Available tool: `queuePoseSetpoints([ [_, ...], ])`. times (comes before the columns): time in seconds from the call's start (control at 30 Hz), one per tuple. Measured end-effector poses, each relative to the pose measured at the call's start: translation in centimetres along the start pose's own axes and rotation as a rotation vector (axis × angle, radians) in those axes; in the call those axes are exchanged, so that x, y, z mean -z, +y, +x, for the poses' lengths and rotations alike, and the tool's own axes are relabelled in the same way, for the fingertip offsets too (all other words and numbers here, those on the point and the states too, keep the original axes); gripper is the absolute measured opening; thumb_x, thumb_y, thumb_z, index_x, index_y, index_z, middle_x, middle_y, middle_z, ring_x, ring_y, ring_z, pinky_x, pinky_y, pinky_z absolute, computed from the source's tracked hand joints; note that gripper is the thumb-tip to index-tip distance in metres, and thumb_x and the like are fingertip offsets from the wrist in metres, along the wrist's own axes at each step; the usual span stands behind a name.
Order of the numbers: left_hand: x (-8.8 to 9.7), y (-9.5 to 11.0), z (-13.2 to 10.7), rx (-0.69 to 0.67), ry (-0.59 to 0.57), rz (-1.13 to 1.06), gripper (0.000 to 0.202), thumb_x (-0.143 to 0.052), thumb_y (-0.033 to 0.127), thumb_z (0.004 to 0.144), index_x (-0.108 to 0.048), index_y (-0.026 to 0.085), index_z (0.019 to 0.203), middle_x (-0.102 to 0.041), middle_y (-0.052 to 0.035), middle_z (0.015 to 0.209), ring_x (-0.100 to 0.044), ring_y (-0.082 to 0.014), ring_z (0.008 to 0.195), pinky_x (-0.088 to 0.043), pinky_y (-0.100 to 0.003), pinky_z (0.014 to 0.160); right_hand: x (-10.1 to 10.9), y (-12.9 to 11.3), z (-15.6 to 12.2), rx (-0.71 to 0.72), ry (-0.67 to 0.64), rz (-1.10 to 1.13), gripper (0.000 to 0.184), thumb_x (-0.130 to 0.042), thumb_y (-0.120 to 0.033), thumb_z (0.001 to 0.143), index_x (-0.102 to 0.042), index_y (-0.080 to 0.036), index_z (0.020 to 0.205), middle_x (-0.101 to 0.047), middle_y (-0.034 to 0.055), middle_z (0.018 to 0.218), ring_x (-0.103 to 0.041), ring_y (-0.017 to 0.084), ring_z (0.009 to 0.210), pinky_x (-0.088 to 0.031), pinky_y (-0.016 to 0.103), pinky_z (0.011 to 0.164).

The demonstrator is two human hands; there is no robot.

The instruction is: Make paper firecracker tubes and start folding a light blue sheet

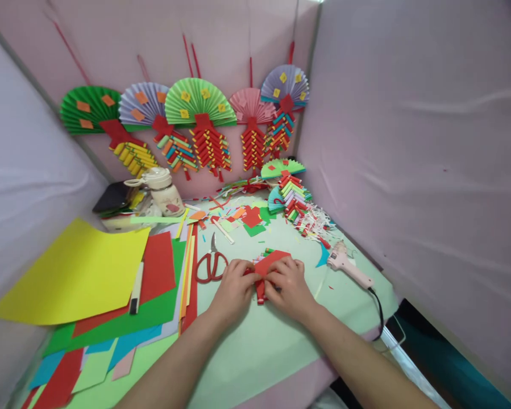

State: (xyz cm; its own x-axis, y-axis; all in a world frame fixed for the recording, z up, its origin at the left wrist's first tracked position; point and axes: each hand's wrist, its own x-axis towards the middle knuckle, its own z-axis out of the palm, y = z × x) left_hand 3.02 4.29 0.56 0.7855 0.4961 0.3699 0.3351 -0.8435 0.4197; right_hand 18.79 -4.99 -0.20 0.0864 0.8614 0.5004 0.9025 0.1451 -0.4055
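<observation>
A piece of red paper (273,261) lies at the middle of the table, with both hands on it. My left hand (238,284) has its fingers closed at the paper's left edge. From the right, my right hand (290,284) pinches the same paper, its fingertips almost meeting the left ones. Small rolled paper tubes (264,254) show behind the red paper, and a red roll (261,295) sticks out below the fingers. Just left of my left hand rest scissors with red handles (211,266), blades pointing away.
Coloured paper sheets (110,272) cover the left side, with a white-handled knife or pen (136,288) on them. A glue gun (349,267) with a cord lies right. Behind are paper scraps (250,217), a bottle (163,192) and finished firecracker ornaments (293,196). Paper fans (199,102) hang on the wall.
</observation>
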Motion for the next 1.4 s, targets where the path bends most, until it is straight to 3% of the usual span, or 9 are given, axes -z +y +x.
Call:
queuePoseSetpoints([
  [0.23,0.2,0.4,0.4,-0.016,-0.006,0.016,0.034,-0.047,0.000,0.080,-0.072,0.022,0.084,-0.061,-0.0050,0.098,-0.047,-0.0215,0.098,-0.044,-0.038,0.085,0.0,0.1,0.0,-0.011,0.010,-0.005,0.008,-0.062,-0.022,0.082,-0.067,-0.021,0.075,-0.063,0.0004,0.085,-0.048,0.018,0.091,-0.026,0.036,0.083],
  [0.43,0.3,0.4,0.3,-0.006,0.043,0.001,0.032,-0.045,0.003,0.082,-0.069,0.021,0.092,-0.060,-0.0059,0.100,-0.048,-0.0213,0.099,-0.044,-0.039,0.087,0.3,0.2,0.0,-0.030,0.065,0.059,0.008,-0.060,-0.021,0.083,-0.068,-0.022,0.085,-0.062,0.0010,0.085,-0.048,0.019,0.094,-0.027,0.037,0.084],
  [0.8,-0.2,0.6,-0.2,0.010,0.017,0.030,0.032,-0.050,0.003,0.079,-0.073,0.024,0.086,-0.062,-0.0053,0.095,-0.049,-0.0214,0.097,-0.044,-0.039,0.086,0.1,0.2,-0.1,0.028,0.019,0.028,0.014,-0.057,-0.019,0.085,-0.065,-0.021,0.073,-0.063,0.0004,0.082,-0.050,0.018,0.090,-0.027,0.038,0.084],
  [0.97,-0.3,0.8,-0.5,0.032,0.019,0.020,0.026,-0.050,0.006,0.080,-0.069,0.021,0.089,-0.062,-0.0052,0.097,-0.050,-0.0208,0.098,-0.043,-0.038,0.089,0.0,0.8,-0.3,0.028,0.097,0.024,0.010,-0.057,-0.023,0.085,-0.067,-0.023,0.087,-0.064,0.0024,0.092,-0.052,0.020,0.095,-0.028,0.039,0.085],
  [1.07,-0.1,1.0,-0.7,0.110,0.070,0.011,0.027,-0.052,0.009,0.079,-0.064,0.021,0.100,-0.060,-0.0069,0.106,-0.051,-0.0217,0.104,-0.042,-0.039,0.092,-0.2,1.7,-0.3,-0.020,0.178,-0.003,0.018,-0.054,-0.026,0.086,-0.065,-0.025,0.100,-0.062,0.0046,0.102,-0.053,0.022,0.098,-0.031,0.040,0.085],
  [1.13,0.1,1.1,-0.9,0.178,0.087,0.008,0.038,-0.061,0.021,0.077,-0.058,0.020,0.114,-0.056,-0.0099,0.119,-0.049,-0.0255,0.113,-0.040,-0.043,0.097,-0.3,2.4,-0.3,-0.073,0.223,-0.021,0.023,-0.051,-0.028,0.087,-0.063,-0.024,0.106,-0.061,0.0060,0.105,-0.054,0.024,0.100,-0.032,0.041,0.085],
  [1.27,0.2,1.0,-1.2,0.215,-0.036,0.008,0.093,-0.076,0.058,0.060,-0.039,0.022,0.138,-0.040,-0.0161,0.142,-0.034,-0.0355,0.132,-0.026,-0.054,0.108,-0.2,3.0,-0.2,-0.177,0.289,-0.018,0.025,-0.050,-0.029,0.086,-0.060,-0.023,0.108,-0.059,0.0078,0.107,-0.054,0.026,0.103,-0.032,0.043,0.086],
  [1.4,0.1,0.8,-1.2,0.183,-0.113,0.035,0.115,-0.077,0.066,0.050,-0.028,0.024,0.145,-0.039,-0.0161,0.144,-0.032,-0.0374,0.134,-0.020,-0.057,0.109,0.0,2.9,0.0,-0.210,0.307,0.015,0.024,-0.050,-0.028,0.085,-0.058,-0.022,0.106,-0.059,0.0081,0.107,-0.054,0.026,0.104,-0.032,0.042,0.089],
])
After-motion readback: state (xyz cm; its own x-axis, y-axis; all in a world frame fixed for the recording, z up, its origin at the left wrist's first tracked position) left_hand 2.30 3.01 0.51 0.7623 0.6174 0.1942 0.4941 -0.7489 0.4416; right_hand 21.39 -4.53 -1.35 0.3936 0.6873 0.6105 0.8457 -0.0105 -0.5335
